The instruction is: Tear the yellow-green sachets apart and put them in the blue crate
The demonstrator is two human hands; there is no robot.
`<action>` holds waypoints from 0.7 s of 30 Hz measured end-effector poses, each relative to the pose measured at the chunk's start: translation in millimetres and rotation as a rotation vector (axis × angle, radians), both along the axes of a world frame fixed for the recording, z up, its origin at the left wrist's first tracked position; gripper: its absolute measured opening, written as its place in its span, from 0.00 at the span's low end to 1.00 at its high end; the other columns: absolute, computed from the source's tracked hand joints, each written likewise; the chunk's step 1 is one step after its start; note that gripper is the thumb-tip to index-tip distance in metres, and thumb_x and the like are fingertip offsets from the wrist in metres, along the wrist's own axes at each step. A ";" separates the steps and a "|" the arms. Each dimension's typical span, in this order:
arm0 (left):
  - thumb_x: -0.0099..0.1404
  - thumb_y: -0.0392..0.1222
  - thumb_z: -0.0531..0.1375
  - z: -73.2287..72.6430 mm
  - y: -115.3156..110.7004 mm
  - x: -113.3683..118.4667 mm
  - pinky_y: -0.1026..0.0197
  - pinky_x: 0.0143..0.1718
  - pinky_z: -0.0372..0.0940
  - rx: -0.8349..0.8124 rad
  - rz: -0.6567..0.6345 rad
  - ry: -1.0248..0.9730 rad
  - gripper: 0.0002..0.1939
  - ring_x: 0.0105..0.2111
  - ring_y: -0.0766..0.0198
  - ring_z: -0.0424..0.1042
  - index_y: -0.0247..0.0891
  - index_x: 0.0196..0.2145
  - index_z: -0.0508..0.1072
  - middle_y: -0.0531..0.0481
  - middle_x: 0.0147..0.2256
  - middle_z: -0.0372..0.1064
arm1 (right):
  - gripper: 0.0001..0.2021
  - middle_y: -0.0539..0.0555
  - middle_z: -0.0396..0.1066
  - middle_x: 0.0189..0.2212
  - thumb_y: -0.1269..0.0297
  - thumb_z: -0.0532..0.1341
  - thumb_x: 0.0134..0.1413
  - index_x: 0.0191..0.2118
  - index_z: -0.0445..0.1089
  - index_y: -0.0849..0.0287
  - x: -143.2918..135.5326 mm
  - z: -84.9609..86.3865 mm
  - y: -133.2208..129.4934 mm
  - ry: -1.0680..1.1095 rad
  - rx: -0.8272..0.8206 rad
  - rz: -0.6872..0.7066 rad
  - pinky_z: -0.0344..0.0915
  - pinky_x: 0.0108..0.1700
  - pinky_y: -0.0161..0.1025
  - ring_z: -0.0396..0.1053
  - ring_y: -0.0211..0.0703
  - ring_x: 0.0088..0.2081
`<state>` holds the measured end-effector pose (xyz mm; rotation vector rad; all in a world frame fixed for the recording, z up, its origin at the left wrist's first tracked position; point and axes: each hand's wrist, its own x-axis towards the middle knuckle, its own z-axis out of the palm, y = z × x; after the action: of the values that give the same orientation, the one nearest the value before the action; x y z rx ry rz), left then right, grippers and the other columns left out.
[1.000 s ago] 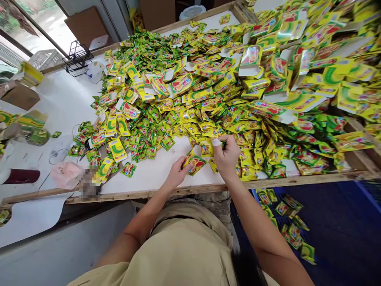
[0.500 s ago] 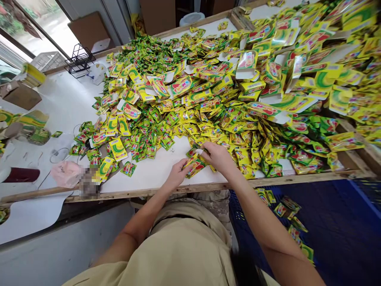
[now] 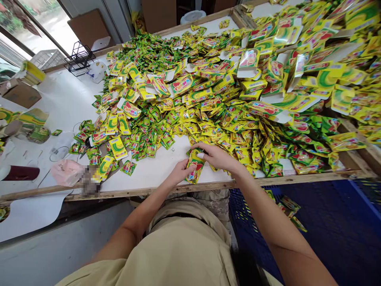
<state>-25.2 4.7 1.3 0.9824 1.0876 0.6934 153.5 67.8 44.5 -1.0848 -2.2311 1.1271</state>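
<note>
A yellow and green box [image 3: 195, 167] with a red print stands tilted between my hands above the white tabletop. My left hand [image 3: 180, 172] grips its left side, thumb across the front. At its upper end is my right hand [image 3: 212, 155], with curled fingers over the top and something small and white by the fingertips. Yellow sachets [image 3: 238, 139] lie just beyond and to the right of my hands. Green sachets [image 3: 144, 139] are heaped to the left, with one single sachet [image 3: 128, 168] nearer the edge.
Flattened or empty boxes [image 3: 181, 85] cover the heap. A wooden rim [image 3: 166, 190] runs along the table's front. Below right stands a blue crate [image 3: 333, 222] with some packets. At left are a black wire rack [image 3: 79, 59], a jar [image 3: 38, 134] and a dark red cup [image 3: 22, 173].
The box between my hands has turned from lying slanted to more upright, its printed front now facing me. My right hand has shifted slightly, with its fingers over the box's top.
</note>
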 end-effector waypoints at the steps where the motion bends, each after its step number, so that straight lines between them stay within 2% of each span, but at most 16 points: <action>1: 0.49 0.61 0.65 -2.4 0.7 0.4 0.63 0.33 0.60 -0.029 0.004 -0.028 0.28 0.29 0.67 0.64 0.32 0.35 0.69 0.51 0.29 0.68 | 0.18 0.58 0.71 0.48 0.72 0.54 0.52 0.49 0.67 0.58 3.0 -0.3 1.6 0.014 -0.011 -0.006 0.63 0.51 0.44 0.68 0.47 0.49; 5: 0.48 0.64 0.64 -6.5 2.0 1.8 0.62 0.32 0.60 -0.089 0.029 -0.117 0.30 0.26 0.67 0.65 0.31 0.34 0.71 0.50 0.26 0.69 | 0.19 0.56 0.72 0.40 0.71 0.58 0.47 0.48 0.67 0.58 5.4 -3.4 1.3 0.010 -0.070 -0.188 0.65 0.44 0.42 0.69 0.45 0.41; 8: 0.49 0.64 0.64 -3.2 2.3 2.0 0.61 0.34 0.61 -0.090 0.048 -0.160 0.31 0.27 0.66 0.66 0.31 0.36 0.71 0.48 0.28 0.70 | 0.11 0.53 0.72 0.34 0.68 0.60 0.47 0.40 0.67 0.59 2.1 -0.9 -1.2 0.016 -0.060 -0.269 0.64 0.37 0.38 0.68 0.42 0.34; 11: 0.49 0.62 0.65 1.1 2.4 1.2 0.62 0.35 0.60 -0.079 0.056 -0.157 0.29 0.29 0.66 0.66 0.32 0.36 0.71 0.49 0.30 0.70 | 0.04 0.51 0.70 0.29 0.67 0.60 0.47 0.32 0.66 0.58 1.5 7.1 -0.4 -0.054 -0.061 -0.210 0.60 0.33 0.35 0.65 0.39 0.30; 15: 0.51 0.62 0.63 3.0 2.1 0.4 0.64 0.35 0.58 -0.031 0.050 -0.102 0.28 0.30 0.67 0.63 0.33 0.35 0.70 0.51 0.30 0.68 | 0.02 0.48 0.69 0.24 0.68 0.59 0.46 0.29 0.65 0.57 4.2 15.1 3.0 -0.230 -0.118 -0.107 0.55 0.29 0.34 0.63 0.38 0.26; 18: 0.51 0.63 0.63 2.0 1.5 0.8 0.64 0.34 0.57 -0.008 0.044 -0.087 0.28 0.30 0.67 0.62 0.33 0.35 0.69 0.51 0.30 0.66 | 0.02 0.48 0.69 0.23 0.69 0.59 0.46 0.30 0.65 0.57 4.3 14.3 3.0 -0.220 -0.153 -0.071 0.55 0.29 0.33 0.63 0.37 0.26; 21: 0.50 0.64 0.63 1.6 0.6 1.9 0.63 0.35 0.58 0.003 0.049 -0.086 0.30 0.31 0.66 0.62 0.33 0.36 0.69 0.51 0.31 0.66 | 0.03 0.47 0.68 0.22 0.69 0.59 0.45 0.30 0.65 0.58 2.3 10.4 1.3 -0.197 -0.159 -0.095 0.55 0.29 0.33 0.62 0.36 0.26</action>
<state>-23.3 5.3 2.9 0.9226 1.0380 0.7712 155.8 69.1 54.9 -1.4066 -2.2384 1.2202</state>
